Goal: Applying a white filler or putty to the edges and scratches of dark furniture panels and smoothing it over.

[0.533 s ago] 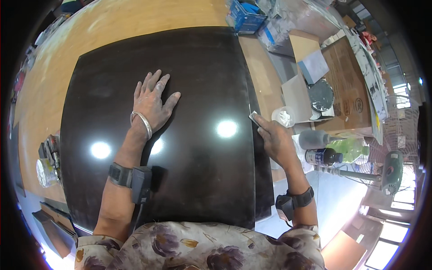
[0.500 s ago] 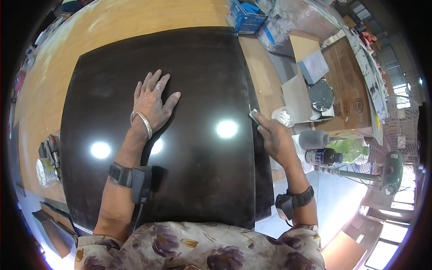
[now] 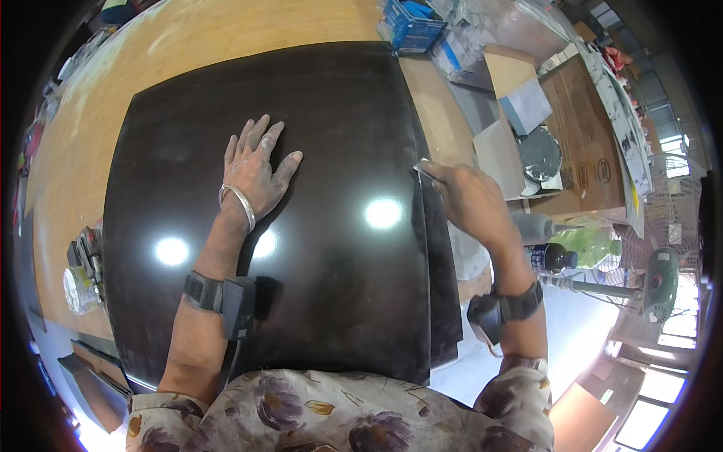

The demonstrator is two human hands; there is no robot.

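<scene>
One large dark glossy panel (image 3: 331, 248) is seen lying flat on a pale wooden table (image 3: 151, 68), covering most of it; bright light spots are reflected on its surface. A second dark sheet edge is seen stacked under the panel along its right side.

Beyond the right edge, a brown cardboard box (image 3: 587, 143) is set, with a round grey disc (image 3: 539, 154) and a grey rectangular block (image 3: 526, 105) lying on it. A blue carton (image 3: 410, 22) is placed at the far corner of the table, beside crumpled clear plastic wrapping. A dark bottle with a blue label (image 3: 550, 258) is seen lying near the right wrist, and a green fan base (image 3: 657, 275) stands further right.

The left hand (image 3: 256, 169) is laid flat on the panel's upper middle, fingers spread, palm down; a metal bangle is worn at the wrist and a black band on the forearm.

The right hand (image 3: 471, 200) is closed around a thin light-coloured blade-like tool (image 3: 423, 170), its tip held against the panel's right edge. The tool's exact kind cannot be told.
</scene>
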